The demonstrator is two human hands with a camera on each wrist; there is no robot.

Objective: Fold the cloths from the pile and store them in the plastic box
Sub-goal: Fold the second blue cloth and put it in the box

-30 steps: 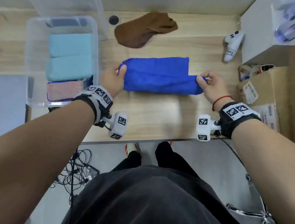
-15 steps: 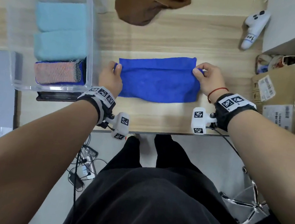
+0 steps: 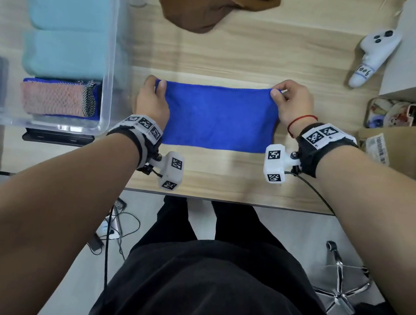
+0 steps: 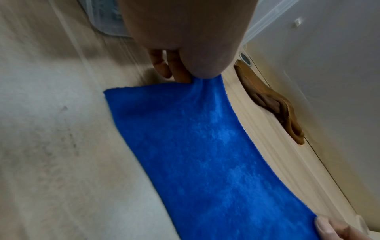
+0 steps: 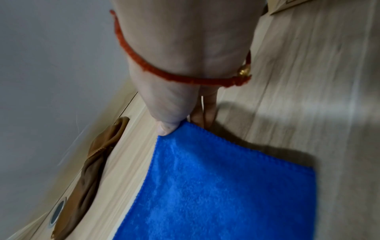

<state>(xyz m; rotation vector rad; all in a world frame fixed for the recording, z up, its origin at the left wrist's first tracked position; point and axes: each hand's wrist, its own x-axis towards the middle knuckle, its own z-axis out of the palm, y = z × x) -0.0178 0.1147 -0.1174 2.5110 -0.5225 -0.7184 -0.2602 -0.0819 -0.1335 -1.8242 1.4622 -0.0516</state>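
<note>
Mid-fold on the blue cloth. It lies flat on the table as a wide rectangle, just right of the box, near the front edge. I read this as one fold being laid or about to be made: both far corners are pinched, near edge resting on the wood. Left hand pinches the far left corner, thumb on top, fingers curled under; the left wrist view shows the fabric puckering into that pinch. Right hand pinches the far right corner between thumb and fingertips, other fingers tucked; the right wrist view shows the thumb tip on the hem. Both grips look tight and small, closed on cloth only. The far edge looks taut between them. Next move, as I judge it: bring both corners evenly toward the near edge and line up the hems, or release and smooth if this fold is already down; I cannot tell which. Uneven travel would skew the rectangle. The box already holds two teal cloths and a pink one at its near end. A brown cloth waits crumpled at the far side.
</note>
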